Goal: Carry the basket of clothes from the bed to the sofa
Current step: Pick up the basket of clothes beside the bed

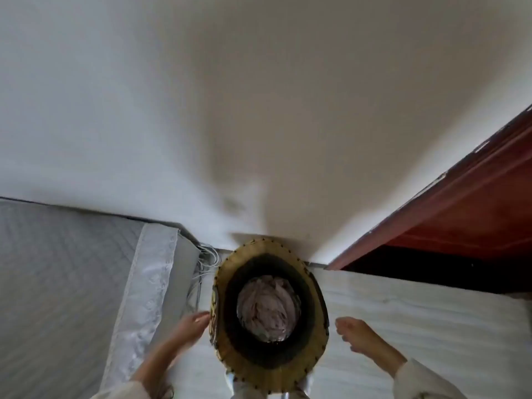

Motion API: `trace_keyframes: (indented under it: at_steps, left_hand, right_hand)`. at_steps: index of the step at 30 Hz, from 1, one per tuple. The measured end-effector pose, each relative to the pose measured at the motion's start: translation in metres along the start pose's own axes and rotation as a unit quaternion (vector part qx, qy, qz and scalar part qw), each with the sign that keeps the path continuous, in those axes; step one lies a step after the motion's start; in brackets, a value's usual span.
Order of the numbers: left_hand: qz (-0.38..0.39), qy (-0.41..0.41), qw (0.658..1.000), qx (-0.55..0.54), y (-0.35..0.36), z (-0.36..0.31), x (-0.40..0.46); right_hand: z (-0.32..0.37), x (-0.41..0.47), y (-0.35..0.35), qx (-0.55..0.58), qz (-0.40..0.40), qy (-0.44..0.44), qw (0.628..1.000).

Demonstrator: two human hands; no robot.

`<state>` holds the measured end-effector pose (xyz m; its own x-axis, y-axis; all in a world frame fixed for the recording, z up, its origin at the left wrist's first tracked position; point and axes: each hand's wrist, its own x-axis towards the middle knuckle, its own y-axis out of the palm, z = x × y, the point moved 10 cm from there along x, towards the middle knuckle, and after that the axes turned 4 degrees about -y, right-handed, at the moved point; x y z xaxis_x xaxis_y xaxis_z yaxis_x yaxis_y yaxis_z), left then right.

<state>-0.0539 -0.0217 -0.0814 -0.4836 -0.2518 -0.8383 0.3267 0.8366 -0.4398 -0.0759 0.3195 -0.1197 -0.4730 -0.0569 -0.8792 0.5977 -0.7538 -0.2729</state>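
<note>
Basket [270,367] upright, mouth up, clothes [266,308] inside. Left hand [191,326] fingers spread, touching rim; right hand [355,334] loosely curled, apart.

soft, dim daylight falls from the left, leaving the white wall [86,110] cool and bright there and greyish tan toward the right. a smudgy shadow sits above the basket [269,315]. the whole picture is blurred, and wide-angle distortion bends the edges.
</note>
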Motion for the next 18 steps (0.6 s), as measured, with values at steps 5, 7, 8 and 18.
trace_keyframes:
  at_steps: [5,7,8,18]
  left_hand:
    - [0.027,-0.014,0.999,-0.011,0.027,0.023,0.060]
    - [0.034,-0.028,0.999,-0.031,0.040,0.037,0.080]
    - [0.036,-0.038,0.998,-0.034,0.045,0.043,0.089]
    - [0.017,-0.110,0.988,-0.112,0.086,0.084,0.156]
  right_hand:
    - [0.002,0.048,0.002,-0.006,-0.054,-0.014,0.998]
    - [-0.001,0.067,0.005,-0.021,-0.075,-0.019,0.997]
    - [-0.001,0.076,0.005,-0.018,-0.085,-0.017,0.996]
    - [-0.029,0.158,0.035,-0.010,-0.139,0.006,0.990]
